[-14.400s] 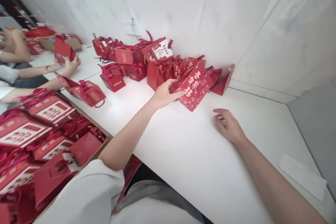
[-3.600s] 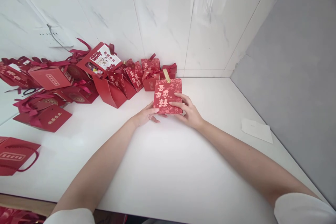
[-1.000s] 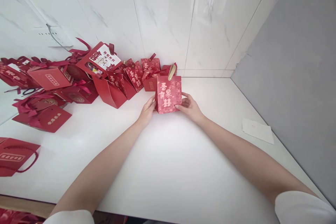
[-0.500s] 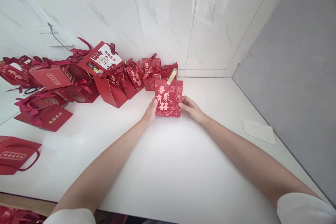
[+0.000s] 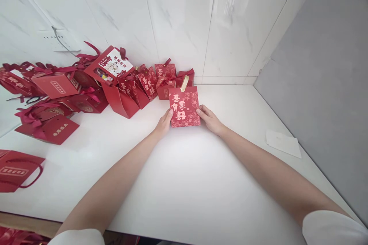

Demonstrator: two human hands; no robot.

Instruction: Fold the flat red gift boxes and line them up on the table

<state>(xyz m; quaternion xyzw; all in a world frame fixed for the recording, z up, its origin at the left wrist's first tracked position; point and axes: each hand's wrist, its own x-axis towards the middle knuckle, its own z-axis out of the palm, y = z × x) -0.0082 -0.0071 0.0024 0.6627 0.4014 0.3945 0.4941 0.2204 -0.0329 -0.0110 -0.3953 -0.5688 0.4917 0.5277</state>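
Note:
A small red gift bag with gold characters and a gold tab at its top stands on the white table, tilted back. My left hand grips its left edge, thumb on the front. My right hand grips its right edge the same way. Both hands rest low on the table.
Several red gift boxes and bags with ribbons lie in a heap along the tiled wall at the left and behind the held bag. A white paper slip lies by the grey wall at the right. Another red bag sits at the left edge.
The bag went from upright and boxy a second ago to flatter and leaning back. My hands stay on its two sides, almost where they were.

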